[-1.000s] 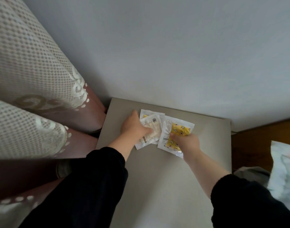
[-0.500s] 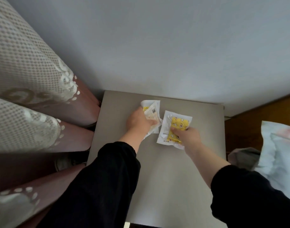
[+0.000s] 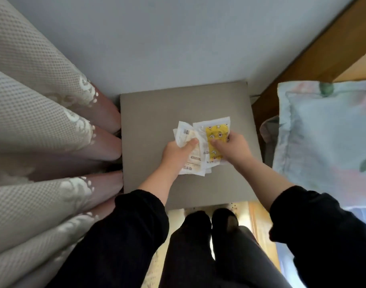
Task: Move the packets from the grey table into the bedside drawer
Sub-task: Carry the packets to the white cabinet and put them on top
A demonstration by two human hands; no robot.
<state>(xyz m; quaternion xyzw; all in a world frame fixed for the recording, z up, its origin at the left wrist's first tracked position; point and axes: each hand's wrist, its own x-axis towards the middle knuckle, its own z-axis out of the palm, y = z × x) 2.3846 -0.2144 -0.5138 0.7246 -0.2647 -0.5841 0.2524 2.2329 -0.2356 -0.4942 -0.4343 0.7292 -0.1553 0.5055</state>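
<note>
Thumb (image 3: 190, 142) of the left hand (image 3: 177, 151) clamps a crumpled bunch of white packets (image 3: 186, 133) against curled fingers beneath. The right hand (image 3: 235, 148) pinches the yellow-printed packet (image 3: 216, 136) near its lower edge, forefinger on top. The two lots overlap above the grey table (image 3: 153, 113); contact with its top cannot be told. Judged: gathered together for one carry. Containers: bedside drawer not visible, so nothing is confirmed stowed. Patterned curtain (image 3: 43, 104) to the left, floral pillow (image 3: 323, 129) to the right.

We can read no words here: the white packets (image 3: 193, 161) bear small dark print and a barcode-like patch, and the yellow packet (image 3: 217, 134) bears cartoon figures, all too blurred to read.
</note>
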